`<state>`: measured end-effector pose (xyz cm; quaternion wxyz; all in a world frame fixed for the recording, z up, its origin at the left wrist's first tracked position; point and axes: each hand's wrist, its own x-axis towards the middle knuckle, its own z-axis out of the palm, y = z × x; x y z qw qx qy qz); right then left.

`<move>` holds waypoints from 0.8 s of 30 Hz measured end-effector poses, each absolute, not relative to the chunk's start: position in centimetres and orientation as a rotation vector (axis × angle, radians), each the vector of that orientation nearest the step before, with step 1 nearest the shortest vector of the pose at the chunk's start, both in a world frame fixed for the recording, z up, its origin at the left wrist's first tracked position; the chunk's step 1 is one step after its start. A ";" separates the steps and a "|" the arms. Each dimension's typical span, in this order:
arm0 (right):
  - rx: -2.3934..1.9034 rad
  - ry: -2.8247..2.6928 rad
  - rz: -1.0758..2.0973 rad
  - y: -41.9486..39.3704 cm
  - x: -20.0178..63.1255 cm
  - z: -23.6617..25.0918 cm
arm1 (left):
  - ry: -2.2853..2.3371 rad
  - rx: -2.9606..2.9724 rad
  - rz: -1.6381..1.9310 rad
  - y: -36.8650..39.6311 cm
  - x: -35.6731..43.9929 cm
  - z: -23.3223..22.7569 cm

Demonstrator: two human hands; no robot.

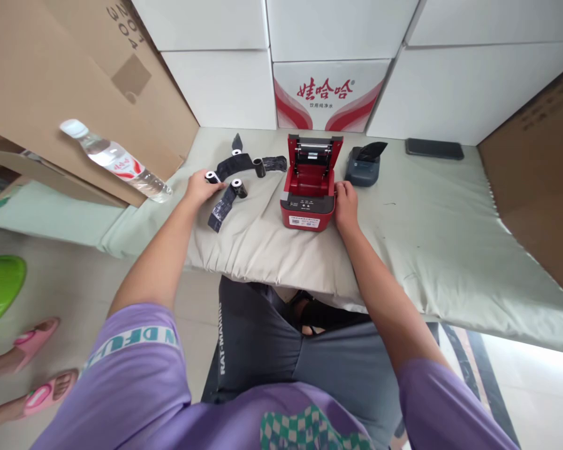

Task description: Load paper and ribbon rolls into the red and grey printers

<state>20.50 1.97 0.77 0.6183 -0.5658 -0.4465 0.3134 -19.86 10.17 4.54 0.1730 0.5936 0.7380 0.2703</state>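
On the white carton (331,94) at the tabletop's far edge we read red characters "娃哈哈", with a smaller line beneath too small to make out. The brown cardboard box (89,81) at the left edge shows upside-down digits, roughly "304" and "2012". Our shorts (244,337) carry "RAT-MAKING", our purple shirt (136,350) partial letters "DFU". The water bottle (115,161) label is unreadable.

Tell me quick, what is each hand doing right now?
Left hand: curled around a small white paper roll with black tape; whether gripped, cannot be told.
Right hand: resting against the side of the red open-lidded printer, fingers loosely bent.
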 end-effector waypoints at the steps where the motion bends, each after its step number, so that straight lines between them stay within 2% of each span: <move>1: -1.300 -1.027 0.719 2.0 20.5 0.8 | 2.101 1.689 0.732 10.1 -20.0 4.3; 3: -1.296 -1.023 0.721 2.0 20.5 0.7 | 2.091 1.708 0.773 9.8 -20.1 4.5; 8: -1.296 -1.033 0.719 2.2 20.6 0.5 | 2.017 1.854 1.243 7.5 -18.6 7.4; 9: -1.293 -1.040 0.715 2.3 20.7 0.3 | 1.976 1.917 1.208 7.1 -17.9 8.1; 14: -1.260 -1.029 0.735 2.5 20.8 -0.1 | 1.857 2.281 0.366 6.9 -14.0 9.7; 16: -1.240 -1.008 0.770 2.4 20.8 -0.1 | 1.841 2.311 0.267 7.4 -13.5 9.9; 18: -1.231 -0.998 0.793 2.4 20.9 -0.1 | 1.739 2.250 0.441 7.6 -13.5 10.2; 22: -1.253 -1.053 0.715 2.6 20.9 -0.3 | 1.263 1.815 1.091 6.7 -12.3 11.6; 24: -1.258 -1.070 0.686 2.7 21.0 -0.4 | 0.992 1.646 1.175 5.9 -10.3 12.1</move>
